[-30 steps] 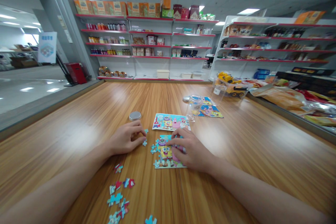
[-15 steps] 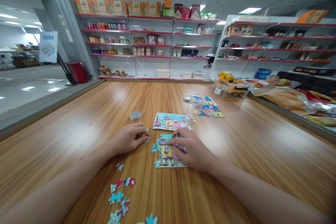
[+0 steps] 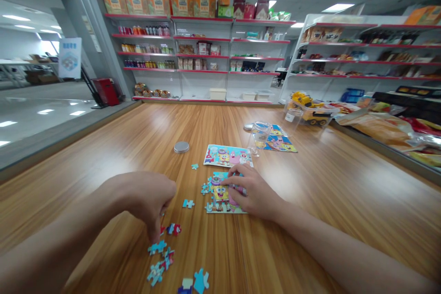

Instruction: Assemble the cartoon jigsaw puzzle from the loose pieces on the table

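My left hand (image 3: 146,200) is bent down over loose jigsaw pieces (image 3: 157,247) at the lower left. One fingertip points down beside a red piece (image 3: 162,230); its other fingers are apart and partly hidden, and nothing shows in them. My right hand (image 3: 253,190) rests its fingers, slightly spread, on the partly assembled jigsaw puzzle (image 3: 220,193) with a yellow cartoon figure, covering its right side. A blue piece (image 3: 188,203) lies between my hands, and a smaller piece (image 3: 195,166) farther back. Behind the puzzle lies the matching picture card (image 3: 223,156).
A round metal lid (image 3: 181,147) lies at the back left of the wooden table (image 3: 148,133). At the back right are a clear jar (image 3: 261,135), another cartoon picture (image 3: 280,144) and a bin with yellow toy trucks (image 3: 312,110). Snack bags (image 3: 375,128) line the right edge.
My left hand has moved left and toward me, from beside the puzzle to the loose pieces. Pieces formerly near or under it now show. My right hand stays on the puzzle; the view shifted slightly.
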Demonstrator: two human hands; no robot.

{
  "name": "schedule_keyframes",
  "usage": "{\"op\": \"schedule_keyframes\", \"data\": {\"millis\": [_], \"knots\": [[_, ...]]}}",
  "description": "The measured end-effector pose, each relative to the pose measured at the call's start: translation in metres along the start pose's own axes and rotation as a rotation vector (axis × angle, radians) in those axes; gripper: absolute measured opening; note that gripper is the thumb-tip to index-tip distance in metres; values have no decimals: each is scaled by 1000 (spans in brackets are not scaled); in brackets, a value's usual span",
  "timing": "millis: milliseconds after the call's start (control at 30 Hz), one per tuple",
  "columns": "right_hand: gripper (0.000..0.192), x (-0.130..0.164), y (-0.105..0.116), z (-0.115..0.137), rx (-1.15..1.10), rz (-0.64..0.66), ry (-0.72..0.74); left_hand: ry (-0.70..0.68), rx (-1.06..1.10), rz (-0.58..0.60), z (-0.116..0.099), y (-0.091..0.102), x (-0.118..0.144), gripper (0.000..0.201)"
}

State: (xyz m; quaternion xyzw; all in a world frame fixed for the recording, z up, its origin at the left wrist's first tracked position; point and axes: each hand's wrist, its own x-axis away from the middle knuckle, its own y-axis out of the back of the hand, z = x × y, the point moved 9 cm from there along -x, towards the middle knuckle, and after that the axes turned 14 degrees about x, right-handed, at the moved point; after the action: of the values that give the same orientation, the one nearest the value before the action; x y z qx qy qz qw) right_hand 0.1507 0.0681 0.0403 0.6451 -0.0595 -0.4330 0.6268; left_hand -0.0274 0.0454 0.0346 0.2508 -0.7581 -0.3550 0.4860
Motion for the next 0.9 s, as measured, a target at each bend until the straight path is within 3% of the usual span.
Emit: {"op": "schedule_keyframes", "data": {"millis": [233,400,533,733,900], "knots": [[29,1,-1,0,14,4,8,-70,-82,-11,-33,-15,-2,51],[30,0,0,1,12,3,6,-142,-30,-4,-47,-28,2,47],[29,0,1,4,14,7,17,-165,-50,-51,-54,-21,5,44],[29,0,0,3,18,12,10,-226,-66,-257,-57,4,-2,49],[29,1,0,1,15,-2,11,-141,-87,-231,-36,2,-14,44]]}}
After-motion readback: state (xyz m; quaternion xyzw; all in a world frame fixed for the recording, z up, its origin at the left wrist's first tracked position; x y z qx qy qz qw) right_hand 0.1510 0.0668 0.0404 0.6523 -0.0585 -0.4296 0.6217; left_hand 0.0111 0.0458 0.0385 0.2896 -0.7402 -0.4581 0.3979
